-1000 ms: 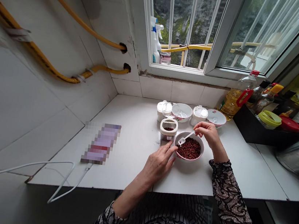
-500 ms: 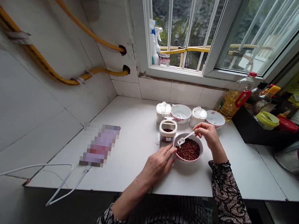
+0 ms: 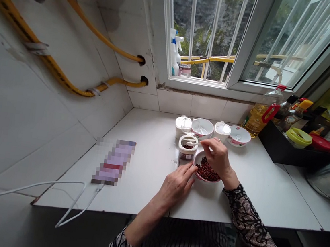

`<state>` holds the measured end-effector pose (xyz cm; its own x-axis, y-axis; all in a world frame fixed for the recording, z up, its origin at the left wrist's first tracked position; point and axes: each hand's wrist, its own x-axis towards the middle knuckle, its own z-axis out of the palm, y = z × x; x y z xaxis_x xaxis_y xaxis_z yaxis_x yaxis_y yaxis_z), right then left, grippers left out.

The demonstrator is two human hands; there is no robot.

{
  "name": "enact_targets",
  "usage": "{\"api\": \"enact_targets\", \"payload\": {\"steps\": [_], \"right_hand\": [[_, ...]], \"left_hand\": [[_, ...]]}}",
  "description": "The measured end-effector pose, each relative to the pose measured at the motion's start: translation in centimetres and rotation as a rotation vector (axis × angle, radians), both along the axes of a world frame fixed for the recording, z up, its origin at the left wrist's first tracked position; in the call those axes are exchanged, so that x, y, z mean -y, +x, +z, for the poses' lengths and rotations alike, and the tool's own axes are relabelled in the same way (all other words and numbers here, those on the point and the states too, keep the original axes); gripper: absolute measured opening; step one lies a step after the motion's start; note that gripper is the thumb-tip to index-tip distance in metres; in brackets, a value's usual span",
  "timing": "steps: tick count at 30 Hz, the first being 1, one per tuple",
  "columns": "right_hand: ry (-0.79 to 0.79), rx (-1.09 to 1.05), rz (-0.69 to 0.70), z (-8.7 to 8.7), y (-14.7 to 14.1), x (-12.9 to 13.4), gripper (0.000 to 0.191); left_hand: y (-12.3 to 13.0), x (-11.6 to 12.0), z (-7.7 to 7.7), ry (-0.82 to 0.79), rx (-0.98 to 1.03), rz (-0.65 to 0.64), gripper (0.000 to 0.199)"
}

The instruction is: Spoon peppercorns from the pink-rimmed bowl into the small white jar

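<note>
Over jar (image 3: 186,155), your right hand (image 3: 216,156) pinches spoon (image 3: 191,144): hold level; left hand (image 3: 176,183), fingers extended, touches bowl (image 3: 199,158): brace lightly.

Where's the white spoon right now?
Head view, right of centre: the white spoon is in the right hand, its scoop at the open top of the small jar, up and left of the bowl.

Cool daylight reaches us through the window (image 3: 251,41), brightening the white counter (image 3: 151,138), while the space beneath (image 3: 108,229) is dark. We notice a soft shadow near the bowl (image 3: 199,159), stretched wide-angle edges, and coarse pixel blocks masking a flat purple object (image 3: 114,161).
</note>
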<state>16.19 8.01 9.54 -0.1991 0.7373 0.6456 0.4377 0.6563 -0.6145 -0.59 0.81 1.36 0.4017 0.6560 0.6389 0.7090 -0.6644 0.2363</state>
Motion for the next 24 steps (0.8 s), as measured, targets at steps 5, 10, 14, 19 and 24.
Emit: {"api": "enact_targets", "payload": {"steps": [5, 10, 14, 19, 24], "right_hand": [[-0.038, -0.06, -0.137, 1.0, 2.6, 0.0, 0.01], [-0.19, 0.067, -0.053, 0.9, 4.7, -0.5, 0.01], [-0.33, 0.171, 0.068, 0.6, 4.2, -0.3, 0.012], [-0.532, 0.091, 0.167, 0.8, 4.0, -0.2, 0.012], [-0.675, -0.111, 0.171, 0.8, 4.8, -1.0, 0.01]], "left_hand": [[0.2, 0.0, 0.0, -0.018, 0.01, 0.003, 0.037], [0.2, 0.1, 0.1, -0.026, 0.006, 0.008, 0.037], [0.2, 0.1, 0.2, -0.04, 0.004, 0.002, 0.038], [0.2, 0.1, 0.2, -0.041, 0.008, -0.001, 0.038], [0.1, 0.1, 0.0, -0.037, 0.016, -0.008, 0.041]]}}
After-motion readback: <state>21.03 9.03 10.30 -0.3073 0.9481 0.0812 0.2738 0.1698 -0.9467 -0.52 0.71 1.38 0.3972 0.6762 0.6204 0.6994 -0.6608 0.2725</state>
